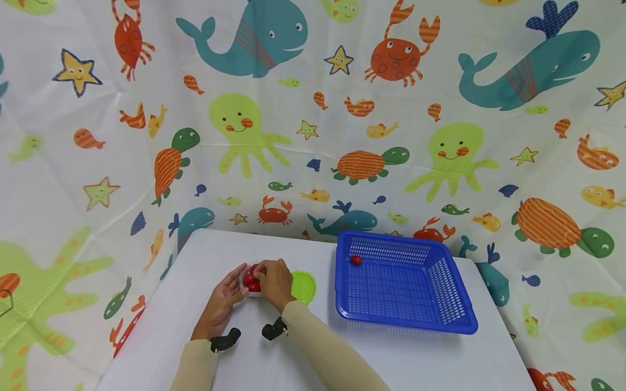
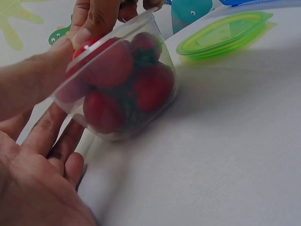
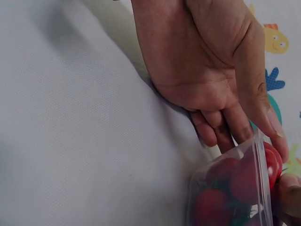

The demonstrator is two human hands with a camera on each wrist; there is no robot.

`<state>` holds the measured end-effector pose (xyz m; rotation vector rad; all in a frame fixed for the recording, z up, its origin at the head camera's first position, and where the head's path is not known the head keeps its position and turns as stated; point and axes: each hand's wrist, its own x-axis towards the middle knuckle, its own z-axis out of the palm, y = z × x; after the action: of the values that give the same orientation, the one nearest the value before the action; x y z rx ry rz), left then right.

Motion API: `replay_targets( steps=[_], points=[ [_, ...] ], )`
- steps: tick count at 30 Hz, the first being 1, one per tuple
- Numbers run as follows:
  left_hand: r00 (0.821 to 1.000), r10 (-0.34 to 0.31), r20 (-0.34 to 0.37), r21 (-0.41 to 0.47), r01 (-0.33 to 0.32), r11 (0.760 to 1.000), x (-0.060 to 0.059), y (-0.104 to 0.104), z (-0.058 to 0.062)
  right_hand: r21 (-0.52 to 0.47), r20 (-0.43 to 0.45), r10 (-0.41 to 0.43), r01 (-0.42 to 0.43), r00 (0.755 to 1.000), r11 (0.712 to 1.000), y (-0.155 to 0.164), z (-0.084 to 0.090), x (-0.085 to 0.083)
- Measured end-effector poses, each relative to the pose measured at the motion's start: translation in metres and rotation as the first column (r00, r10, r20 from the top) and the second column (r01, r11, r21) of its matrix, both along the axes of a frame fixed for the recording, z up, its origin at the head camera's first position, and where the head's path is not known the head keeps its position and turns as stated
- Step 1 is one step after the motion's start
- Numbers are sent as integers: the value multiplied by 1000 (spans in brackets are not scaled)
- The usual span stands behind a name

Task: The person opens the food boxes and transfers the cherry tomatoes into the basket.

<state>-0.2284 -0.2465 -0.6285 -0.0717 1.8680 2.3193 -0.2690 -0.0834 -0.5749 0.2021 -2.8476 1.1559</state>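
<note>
A small clear plastic container [image 2: 167,89] stands on the white table, filled with several red tomatoes [image 2: 153,87] with green stems. My left hand [image 1: 223,300] is cupped loosely against its left side. In the left wrist view, that hand's thumb reaches over the rim while its fairly straight fingers lie along the outer wall. From the other side my right hand [image 1: 276,282] bends over the top, its fingertips holding a tomato [image 3: 272,162] at the rim. That hand's back hides part of the container in the head view.
A green lid [image 1: 304,288] lies just right of the container. Farther right, a large blue basket [image 1: 406,322] holds one red tomato [image 1: 356,260] in its far left corner. A curtain printed with sea animals hangs behind the white table [image 1: 293,358].
</note>
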Motion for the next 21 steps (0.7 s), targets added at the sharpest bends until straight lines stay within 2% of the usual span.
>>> replay_targets(
  steps=[8, 14, 21],
  points=[
    [1000, -6, 3, -5, 6, 1000, -1, 2, 1, -86, 13, -11, 12, 1000, 996, 13, 8, -1],
    [1000, -14, 0, -35, 14, 999, 0, 0, 1, -146, 8, -13, 14, 1000, 989, 28, 26, -2],
    [1000, -16, -1, -27, 16, 1000, 0, -1, 1, -182, -22, -2, -2, 1000, 983, 50, 50, -4]
  ],
)
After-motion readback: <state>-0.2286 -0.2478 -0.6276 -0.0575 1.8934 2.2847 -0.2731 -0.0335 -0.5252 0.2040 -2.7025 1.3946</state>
